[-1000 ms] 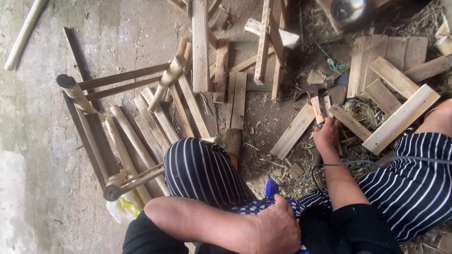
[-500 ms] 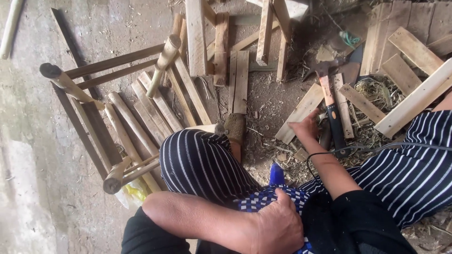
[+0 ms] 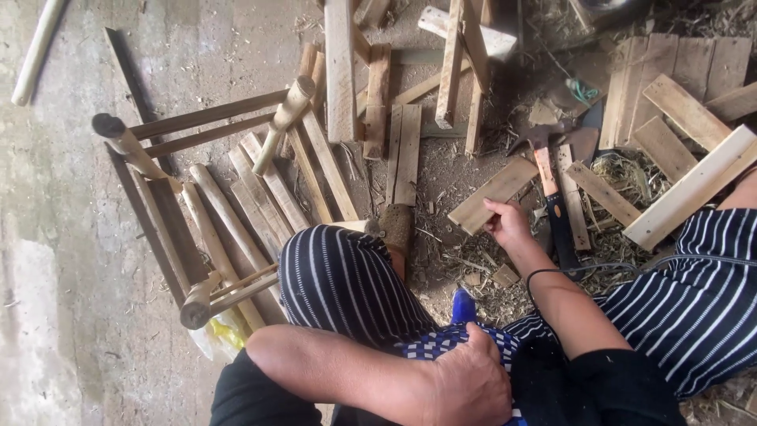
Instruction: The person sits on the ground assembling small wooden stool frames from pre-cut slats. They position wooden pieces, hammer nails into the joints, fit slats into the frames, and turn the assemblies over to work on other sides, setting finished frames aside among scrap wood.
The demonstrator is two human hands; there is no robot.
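Note:
My right hand (image 3: 507,225) reaches down to the dirt floor and its fingertips touch the near end of a short flat wooden board (image 3: 493,194). Just right of it lies a hatchet (image 3: 552,199) with a wooden and black handle, its head pointing away from me. My left hand (image 3: 465,385) rests on my lap, fingers curled on the blue-and-white checked cloth (image 3: 441,341) between my striped trouser legs. A wooden chair frame (image 3: 197,213) lies on its side to my left.
Loose wooden slats (image 3: 406,150) and planks (image 3: 686,118) lie scattered ahead and to the right, with wood chips and shavings around them. A pale round pole (image 3: 35,51) lies at the far left on the concrete. A yellow plastic bag (image 3: 217,335) sits under the chair frame.
My right hand moved left, away from the hatchet handle, and now touches the short board. The view shifted slightly. My left hand stayed on my lap.

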